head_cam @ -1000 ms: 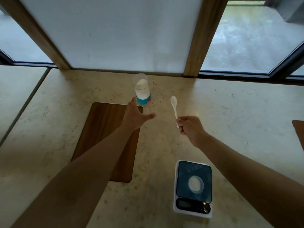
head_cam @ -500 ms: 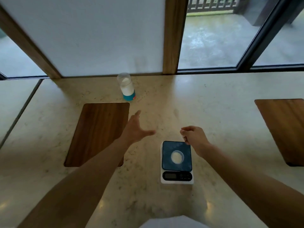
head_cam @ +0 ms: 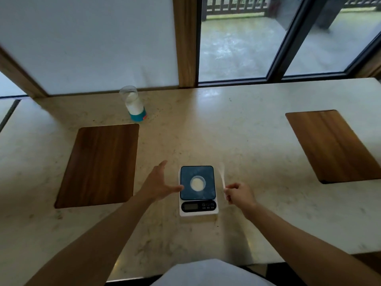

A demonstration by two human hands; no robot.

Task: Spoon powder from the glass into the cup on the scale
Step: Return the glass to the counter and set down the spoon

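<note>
Your right hand [head_cam: 239, 194] sits just right of the scale [head_cam: 198, 190] at lower centre, fingers curled in a pinch on the handle of the spoon [head_cam: 222, 176]. The spoon is blurred, so you cannot tell whether its bowl carries any powder. Your left hand [head_cam: 158, 183] is spread open and empty, its thumb tip at the left edge of the scale; whether it touches is not clear.

The cup [head_cam: 198, 183] stands in the middle of the scale's dark platform with pale powder already in it. The glass [head_cam: 133, 103] is well apart from all this, in the upper left of the frame near the window, above the left wooden board [head_cam: 99, 164], and it holds white powder above a blue base.

You look to be between scoops, at the cup end of the cycle. The display is too small to read, so how close you are to the target is unknown.

If more powder is needed, the next move calls for a long reach up and left to the glass, with the spoon dipped down through its narrow mouth. Steady the glass with your free left hand, since it is tall and could tip. Carry the loaded spoon back level and keep your hands off the scale.
</note>
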